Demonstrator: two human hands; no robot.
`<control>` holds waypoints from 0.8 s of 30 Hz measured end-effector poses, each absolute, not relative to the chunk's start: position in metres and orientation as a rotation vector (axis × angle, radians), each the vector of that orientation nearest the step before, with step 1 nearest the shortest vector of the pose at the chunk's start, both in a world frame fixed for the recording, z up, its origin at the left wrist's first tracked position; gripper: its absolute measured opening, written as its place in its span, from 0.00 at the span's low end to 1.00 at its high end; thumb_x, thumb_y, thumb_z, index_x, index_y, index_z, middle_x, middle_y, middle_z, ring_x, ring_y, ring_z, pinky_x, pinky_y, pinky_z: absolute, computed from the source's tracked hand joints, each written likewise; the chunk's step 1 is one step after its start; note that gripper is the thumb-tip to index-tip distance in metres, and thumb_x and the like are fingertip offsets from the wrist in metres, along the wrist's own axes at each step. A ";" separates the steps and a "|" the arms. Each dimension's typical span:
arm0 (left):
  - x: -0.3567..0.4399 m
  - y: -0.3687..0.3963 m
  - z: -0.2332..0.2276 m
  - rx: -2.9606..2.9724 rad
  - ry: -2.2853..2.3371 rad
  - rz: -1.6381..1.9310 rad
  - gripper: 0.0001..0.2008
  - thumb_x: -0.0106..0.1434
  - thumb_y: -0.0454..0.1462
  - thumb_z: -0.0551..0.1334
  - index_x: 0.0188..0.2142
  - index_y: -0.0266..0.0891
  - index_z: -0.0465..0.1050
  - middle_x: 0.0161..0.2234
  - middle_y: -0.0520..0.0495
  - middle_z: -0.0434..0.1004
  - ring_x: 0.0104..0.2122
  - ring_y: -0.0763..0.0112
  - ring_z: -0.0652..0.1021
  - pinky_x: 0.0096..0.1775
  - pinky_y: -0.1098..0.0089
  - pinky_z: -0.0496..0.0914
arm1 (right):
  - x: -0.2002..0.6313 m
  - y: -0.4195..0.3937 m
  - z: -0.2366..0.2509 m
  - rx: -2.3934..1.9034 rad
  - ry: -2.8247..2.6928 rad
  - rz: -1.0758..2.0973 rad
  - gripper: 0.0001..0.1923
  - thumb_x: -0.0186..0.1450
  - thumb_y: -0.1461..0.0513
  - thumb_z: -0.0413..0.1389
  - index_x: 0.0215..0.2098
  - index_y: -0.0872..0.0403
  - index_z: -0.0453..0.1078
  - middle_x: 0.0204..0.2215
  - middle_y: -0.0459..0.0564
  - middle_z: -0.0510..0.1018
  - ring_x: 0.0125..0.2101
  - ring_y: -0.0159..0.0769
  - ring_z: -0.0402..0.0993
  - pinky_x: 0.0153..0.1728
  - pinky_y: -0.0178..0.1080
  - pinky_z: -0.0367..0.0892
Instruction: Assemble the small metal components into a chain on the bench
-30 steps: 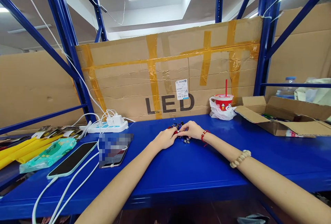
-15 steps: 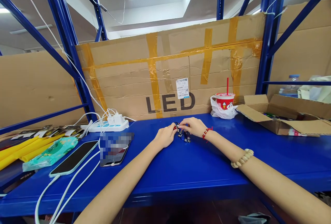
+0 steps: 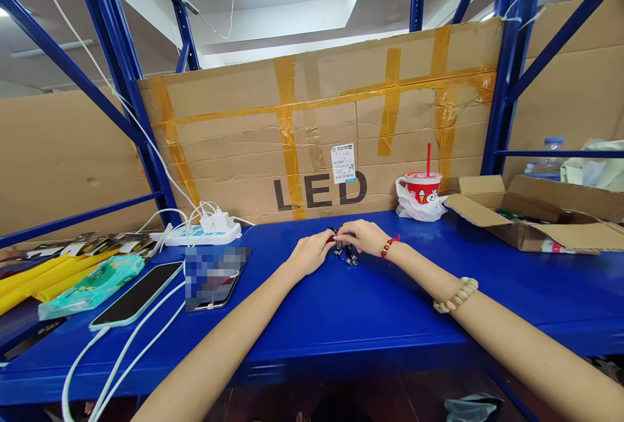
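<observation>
My left hand and my right hand meet at the far middle of the blue shelf top. Between them lies a small bunch of dark, pen-like items with red and silver parts. Both hands pinch at this bunch with fingers closed on it. Most of the bunch is hidden by the fingers. My right wrist wears a red bead bracelet, and a pale bead bracelet sits further up the forearm.
Two phones on white cables lie at the left, by a teal wipes pack, yellow packets and a power strip. A red cup in a bag and an open cardboard box stand at the right. A taped cardboard wall closes the back.
Both hands stay on the bunch and have worked it slightly; the view has shifted a little. Nothing else has moved.
</observation>
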State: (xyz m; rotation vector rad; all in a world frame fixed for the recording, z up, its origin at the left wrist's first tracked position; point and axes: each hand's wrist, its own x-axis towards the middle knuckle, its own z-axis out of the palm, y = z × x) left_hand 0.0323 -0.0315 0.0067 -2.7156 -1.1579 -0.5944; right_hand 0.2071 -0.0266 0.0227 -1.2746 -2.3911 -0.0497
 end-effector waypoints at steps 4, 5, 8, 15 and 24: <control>0.032 -0.033 0.008 -2.746 -1.172 -0.590 0.11 0.65 0.40 0.41 0.43 0.45 0.56 0.42 0.54 0.70 0.40 0.70 0.72 0.34 0.72 0.65 | 0.206 -0.027 0.022 -1.284 -2.354 0.025 0.18 0.62 0.51 0.42 0.26 0.51 0.68 0.21 0.41 0.73 0.17 0.24 0.66 0.22 0.29 0.54; 0.032 -0.033 0.008 -2.752 -1.181 -0.575 0.11 0.65 0.40 0.40 0.43 0.46 0.56 0.42 0.54 0.70 0.40 0.70 0.72 0.34 0.72 0.65 | 0.205 -0.027 0.021 -1.285 -2.354 0.037 0.19 0.62 0.51 0.42 0.26 0.51 0.68 0.21 0.41 0.73 0.17 0.24 0.66 0.23 0.29 0.54; 0.032 -0.033 0.009 -2.746 -1.229 -0.508 0.11 0.65 0.41 0.40 0.43 0.46 0.56 0.42 0.52 0.70 0.40 0.68 0.72 0.34 0.71 0.66 | 0.204 -0.027 0.020 -1.275 -2.368 0.057 0.19 0.62 0.51 0.41 0.26 0.51 0.68 0.24 0.41 0.74 0.16 0.23 0.65 0.23 0.29 0.55; 0.034 -0.036 0.011 -2.700 -1.334 -0.409 0.12 0.65 0.41 0.40 0.43 0.44 0.56 0.41 0.49 0.70 0.40 0.67 0.73 0.35 0.69 0.66 | 0.201 -0.030 0.020 -1.294 -2.374 0.057 0.19 0.63 0.52 0.40 0.24 0.52 0.65 0.22 0.42 0.73 0.17 0.25 0.65 0.22 0.30 0.54; 0.033 -0.034 0.009 -2.692 -1.302 -0.432 0.12 0.64 0.41 0.40 0.42 0.44 0.56 0.41 0.50 0.70 0.40 0.67 0.73 0.35 0.69 0.66 | 0.200 -0.032 0.019 -1.312 -2.354 0.070 0.19 0.63 0.52 0.40 0.25 0.52 0.64 0.22 0.42 0.73 0.21 0.26 0.67 0.23 0.30 0.54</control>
